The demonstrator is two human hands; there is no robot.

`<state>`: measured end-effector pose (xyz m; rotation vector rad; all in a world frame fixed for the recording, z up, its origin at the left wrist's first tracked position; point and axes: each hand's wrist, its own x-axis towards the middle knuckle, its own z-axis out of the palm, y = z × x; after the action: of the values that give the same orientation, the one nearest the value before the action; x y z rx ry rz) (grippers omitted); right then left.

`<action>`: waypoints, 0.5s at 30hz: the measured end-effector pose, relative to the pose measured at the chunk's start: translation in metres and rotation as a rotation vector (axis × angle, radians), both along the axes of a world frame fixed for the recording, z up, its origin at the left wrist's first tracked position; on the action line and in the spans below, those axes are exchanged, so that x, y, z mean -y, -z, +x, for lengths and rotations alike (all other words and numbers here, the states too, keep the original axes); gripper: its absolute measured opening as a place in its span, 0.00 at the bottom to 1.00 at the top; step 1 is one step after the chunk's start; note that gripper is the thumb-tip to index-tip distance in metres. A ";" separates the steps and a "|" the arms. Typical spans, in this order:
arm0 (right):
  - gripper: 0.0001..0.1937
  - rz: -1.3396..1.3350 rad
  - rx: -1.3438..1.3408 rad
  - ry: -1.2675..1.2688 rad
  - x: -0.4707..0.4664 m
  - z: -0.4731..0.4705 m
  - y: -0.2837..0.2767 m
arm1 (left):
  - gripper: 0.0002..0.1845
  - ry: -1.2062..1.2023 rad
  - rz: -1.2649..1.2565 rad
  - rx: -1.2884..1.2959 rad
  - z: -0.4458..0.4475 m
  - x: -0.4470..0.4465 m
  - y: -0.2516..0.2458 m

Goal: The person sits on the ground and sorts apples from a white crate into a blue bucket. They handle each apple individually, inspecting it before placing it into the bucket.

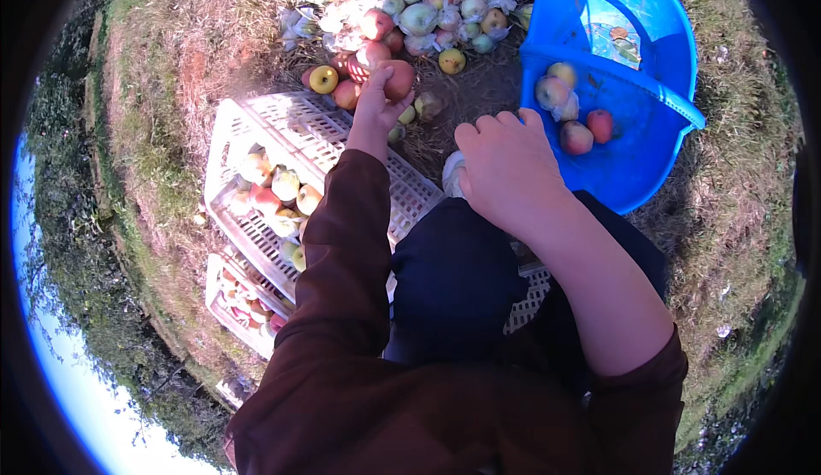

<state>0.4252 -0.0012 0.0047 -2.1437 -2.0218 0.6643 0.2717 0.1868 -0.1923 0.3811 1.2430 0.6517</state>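
Observation:
My left hand [377,104] holds a red apple [400,80] at the near edge of a pile of apples [420,18] on the ground, many still in thin clear plastic bags. My right hand [510,164] is raised above my knee with its back to me and its fingers curled down. Whether anything is inside it is hidden. A whitish object [453,173] shows partly beside that hand, too covered to name. To the right, a blue plastic basket [641,135] with an arched handle carries several apples [555,92] and some leaves.
A white slatted plastic crate [410,196] with several apples [264,199] stands by my left arm. Behind it is a second crate [218,308], also holding apples. My dark-trousered knee [455,263] lies between the arms. Dry grass [167,90] surrounds everything, with trees at the left rim.

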 end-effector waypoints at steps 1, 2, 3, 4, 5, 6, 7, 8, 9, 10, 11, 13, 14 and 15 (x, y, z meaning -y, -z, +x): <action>0.12 0.004 0.007 -0.006 -0.001 -0.001 0.000 | 0.29 0.060 0.037 0.097 0.006 0.010 -0.014; 0.12 0.009 0.019 0.009 -0.002 0.001 0.000 | 0.29 0.120 0.074 0.195 0.010 0.021 -0.029; 0.12 0.020 0.025 0.020 -0.004 0.002 -0.001 | 0.30 0.176 0.117 0.288 0.012 0.032 -0.047; 0.12 0.034 0.030 0.030 -0.006 0.002 -0.003 | 0.32 0.222 0.128 0.404 0.012 0.040 -0.064; 0.12 0.045 0.033 0.052 -0.007 0.003 -0.004 | 0.34 0.269 0.140 0.521 0.013 0.048 -0.082; 0.12 0.065 0.032 0.074 -0.008 0.006 -0.005 | 0.36 0.319 0.160 0.632 0.014 0.054 -0.101; 0.13 0.086 0.033 0.097 -0.009 0.008 -0.006 | 0.36 0.349 0.209 0.663 0.016 0.061 -0.122; 0.13 0.080 0.027 0.099 -0.011 0.010 -0.007 | 0.37 0.379 0.257 0.694 0.019 0.068 -0.142; 0.14 0.072 0.024 0.101 -0.011 0.011 -0.008 | 0.38 0.408 0.305 0.726 0.019 0.073 -0.155; 0.14 0.064 0.021 0.103 -0.011 0.010 -0.010 | 0.39 0.430 0.340 0.715 0.017 0.074 -0.163; 0.13 0.062 0.027 0.097 -0.010 0.010 -0.013 | 0.40 0.428 0.364 0.730 0.017 0.077 -0.172; 0.12 0.059 0.033 0.096 -0.008 0.010 -0.018 | 0.40 0.433 0.408 0.755 0.020 0.085 -0.193; 0.12 0.100 0.031 0.105 -0.006 0.011 -0.016 | 0.41 0.459 0.424 0.749 0.021 0.088 -0.204; 0.12 0.137 0.030 0.114 -0.003 0.013 -0.014 | 0.41 0.472 0.444 0.778 0.022 0.093 -0.212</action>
<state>0.4380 0.0021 0.0187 -2.1815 -1.8824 0.4669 0.2938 0.0938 0.0202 0.6810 0.2402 0.5748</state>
